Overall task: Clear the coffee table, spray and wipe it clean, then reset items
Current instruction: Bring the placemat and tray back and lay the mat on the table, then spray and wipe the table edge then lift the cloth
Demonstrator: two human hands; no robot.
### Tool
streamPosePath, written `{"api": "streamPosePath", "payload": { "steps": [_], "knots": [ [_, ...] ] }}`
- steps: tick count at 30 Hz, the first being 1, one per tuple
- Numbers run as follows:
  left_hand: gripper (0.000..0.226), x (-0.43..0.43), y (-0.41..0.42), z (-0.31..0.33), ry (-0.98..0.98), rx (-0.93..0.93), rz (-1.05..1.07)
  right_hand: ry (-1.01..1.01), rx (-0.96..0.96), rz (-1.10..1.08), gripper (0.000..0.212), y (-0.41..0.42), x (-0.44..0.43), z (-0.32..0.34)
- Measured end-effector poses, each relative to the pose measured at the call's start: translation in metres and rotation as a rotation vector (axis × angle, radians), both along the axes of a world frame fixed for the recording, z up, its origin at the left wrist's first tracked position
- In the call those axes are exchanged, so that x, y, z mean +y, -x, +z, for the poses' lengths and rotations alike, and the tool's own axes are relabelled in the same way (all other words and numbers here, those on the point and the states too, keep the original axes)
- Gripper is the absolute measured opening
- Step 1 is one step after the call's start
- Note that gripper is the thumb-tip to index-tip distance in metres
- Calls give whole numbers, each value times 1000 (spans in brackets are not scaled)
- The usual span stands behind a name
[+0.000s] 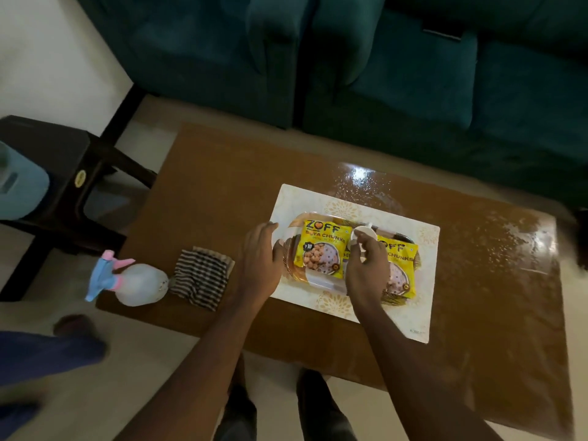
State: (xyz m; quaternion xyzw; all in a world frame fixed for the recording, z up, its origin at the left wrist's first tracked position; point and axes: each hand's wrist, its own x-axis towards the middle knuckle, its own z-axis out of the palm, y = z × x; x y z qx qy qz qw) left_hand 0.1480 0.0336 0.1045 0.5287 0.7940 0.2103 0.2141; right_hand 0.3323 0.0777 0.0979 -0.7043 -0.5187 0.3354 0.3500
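A brown coffee table (222,192) carries a white placemat (410,310). On the mat sits a tray (321,283) with two yellow soya chunk packets (323,249). My left hand (261,259) grips the tray's left edge. My right hand (367,265) is over the packets and pinches a small white cup (362,232). A striped cloth (202,276) lies folded left of the mat. A spray bottle (133,283) with a blue and pink head lies on its side at the table's left end.
Spray droplets (496,243) cover the table's right half. A dark stool (73,186) with a pale blue object (19,186) stands to the left. A teal sofa (381,65) runs along the far side. My feet (318,409) are at the near edge.
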Motion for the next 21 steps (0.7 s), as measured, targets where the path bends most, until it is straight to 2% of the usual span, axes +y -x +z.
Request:
{"api": "streamPosePath", "payload": {
  "steps": [12, 21],
  "knots": [
    [39, -44, 54, 63, -40, 38, -217, -53, -52, 25, 25, 77, -56, 53],
    [39, -96, 91, 96, -121, 57, -182, -71, -47, 120, 24, 112, -107, 83]
  ]
}}
